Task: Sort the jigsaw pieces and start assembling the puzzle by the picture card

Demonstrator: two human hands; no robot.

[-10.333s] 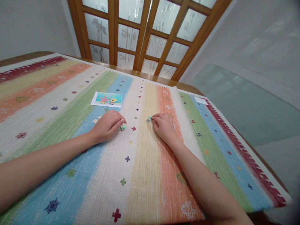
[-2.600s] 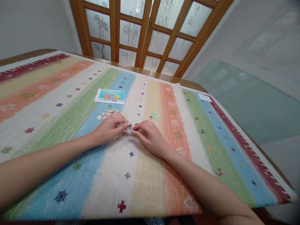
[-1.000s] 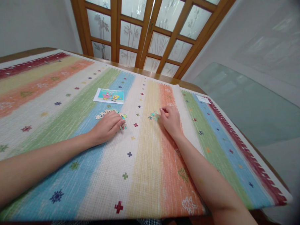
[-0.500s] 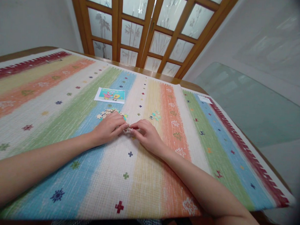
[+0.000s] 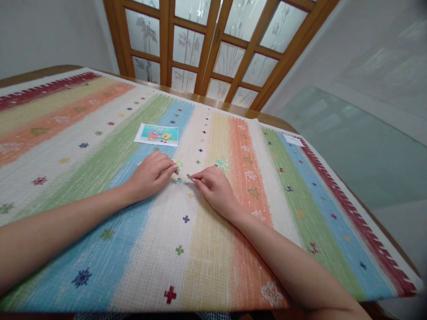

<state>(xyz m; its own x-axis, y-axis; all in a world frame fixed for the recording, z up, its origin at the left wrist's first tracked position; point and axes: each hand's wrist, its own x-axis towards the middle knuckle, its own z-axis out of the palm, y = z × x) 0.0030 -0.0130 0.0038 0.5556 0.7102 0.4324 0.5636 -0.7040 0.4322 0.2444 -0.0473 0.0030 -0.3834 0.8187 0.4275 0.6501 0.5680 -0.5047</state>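
Observation:
My right hand (image 5: 215, 189) pinches a small jigsaw piece (image 5: 190, 177) between thumb and fingertips, just above the cloth. Left of it, a coloured jigsaw piece (image 5: 177, 180) lies near the fingertips of my left hand (image 5: 153, 175). That hand is curled over the jigsaw pile and covers most of it. Its thumb and index finger are close together, and whatever they may hold is hidden. A few pile pieces (image 5: 179, 164) show beyond its fingers. Behind my right hand lies a small group of turquoise jigsaw pieces (image 5: 222, 164).
A picture card (image 5: 156, 135) with two cartoon figures lies beyond my left hand. A white slip of paper (image 5: 293, 140) is at the far right. The striped tablecloth (image 5: 152, 266) covers the table. Wooden glazed doors (image 5: 206, 51) stand behind, and a glass panel (image 5: 355, 147) is at the right.
My hands were together over small pieces and have now parted. The left has moved up and left over the pile; the right has shifted slightly, pinching a piece. A coloured piece now shows between them.

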